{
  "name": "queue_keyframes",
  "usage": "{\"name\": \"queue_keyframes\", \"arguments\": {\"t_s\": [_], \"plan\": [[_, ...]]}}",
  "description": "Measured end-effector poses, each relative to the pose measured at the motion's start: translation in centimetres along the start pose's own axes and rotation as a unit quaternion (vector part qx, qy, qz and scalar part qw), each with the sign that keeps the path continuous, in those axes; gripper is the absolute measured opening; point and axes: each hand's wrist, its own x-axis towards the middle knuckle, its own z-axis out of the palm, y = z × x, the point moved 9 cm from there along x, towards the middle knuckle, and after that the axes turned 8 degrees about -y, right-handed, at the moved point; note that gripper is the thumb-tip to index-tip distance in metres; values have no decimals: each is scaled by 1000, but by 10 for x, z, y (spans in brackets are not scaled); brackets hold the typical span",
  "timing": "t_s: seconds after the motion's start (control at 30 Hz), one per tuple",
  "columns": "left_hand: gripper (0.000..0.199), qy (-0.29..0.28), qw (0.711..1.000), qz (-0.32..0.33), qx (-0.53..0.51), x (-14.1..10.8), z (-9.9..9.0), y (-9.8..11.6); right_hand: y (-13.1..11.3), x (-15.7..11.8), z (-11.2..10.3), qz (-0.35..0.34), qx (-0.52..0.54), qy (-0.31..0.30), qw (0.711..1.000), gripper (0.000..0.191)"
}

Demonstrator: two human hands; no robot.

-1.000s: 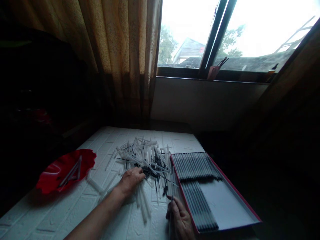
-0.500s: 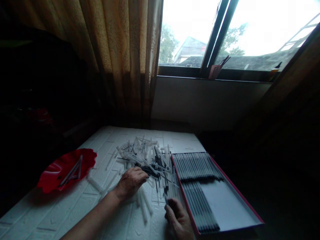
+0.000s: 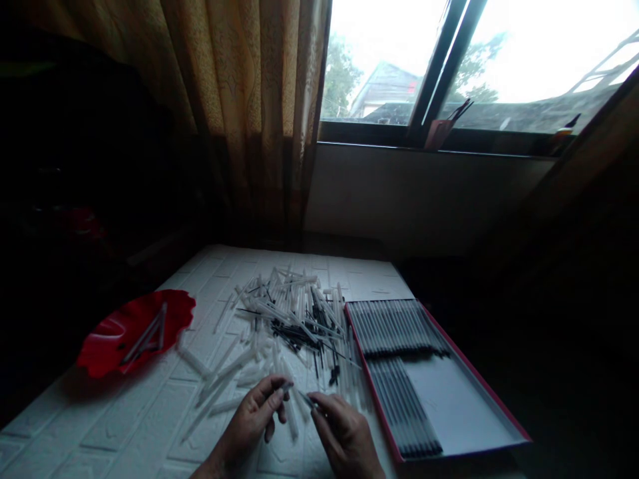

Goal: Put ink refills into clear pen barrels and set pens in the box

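Near the front edge of the table, my left hand (image 3: 257, 416) pinches a small dark piece between thumb and fingers. Just to its right, my right hand (image 3: 344, 429) is closed on a thin pen part pointing up and left. The two hands face each other with a small gap between. Beyond them lies a loose pile of clear tubes (image 3: 284, 299) and black pen parts (image 3: 299, 332). Right of my right hand, a red-edged box (image 3: 479, 412) holds a full upper row of pens (image 3: 394, 326) and a partial lower row (image 3: 404, 409).
A red wavy-edged dish (image 3: 100, 346) with a few tubes in it sits on the left of the white brick-patterned table (image 3: 124, 426). Behind the table are a curtain (image 3: 239, 100), a wall and a window with a small holder (image 3: 438, 133) on its sill.
My left hand has drawn back from the black parts in the pile toward my right hand and now pinches a small piece. My right hand has shifted slightly left, still holding its pen part.
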Motion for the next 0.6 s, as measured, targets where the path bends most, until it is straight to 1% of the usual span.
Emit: {"name": "queue_keyframes", "arguments": {"t_s": [0.13,0.23,0.33,0.43,0.5,0.6], "plan": [[64,-14,999,-13,30,-1,0,-2,-2,6,3,26,-78,-32,996,25],[63,-35,997,-23,68,-3,2,-5,-2,7,7,36,-111,-60,991,25],[57,-35,993,6,110,-6,1,2,-5,6,9,34,-123,-84,988,26],[50,-38,989,36,139,-8,0,10,-7,4,7,35,-129,-85,987,28],[45,-45,986,46,154,-8,0,12,-7,4,6,39,-131,-85,987,28],[38,-60,980,56,182,-10,3,16,-10,6,10,40,-150,-108,982,26]]}}
